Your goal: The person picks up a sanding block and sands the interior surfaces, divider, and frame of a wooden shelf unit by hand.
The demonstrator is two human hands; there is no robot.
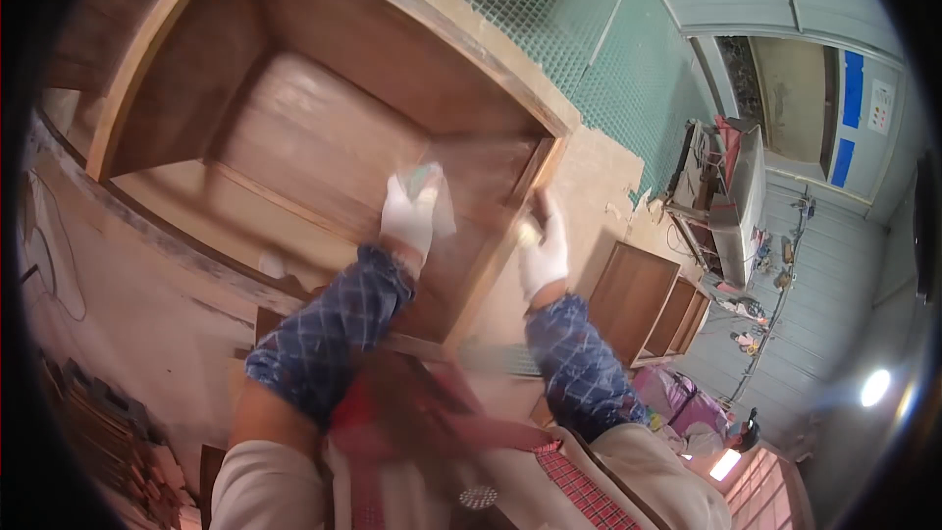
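Here the cabinet slants lengthwise down rightward, opening toward the camera.

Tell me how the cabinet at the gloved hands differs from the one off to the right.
The near cabinet looks far larger in view than the far cabinet. The near cabinet shows its hollow inside broadly; the far cabinet shows mostly a flat panel. The left hand reaches into the near cabinet; no hand touches the far cabinet. Both look brown and wooden.
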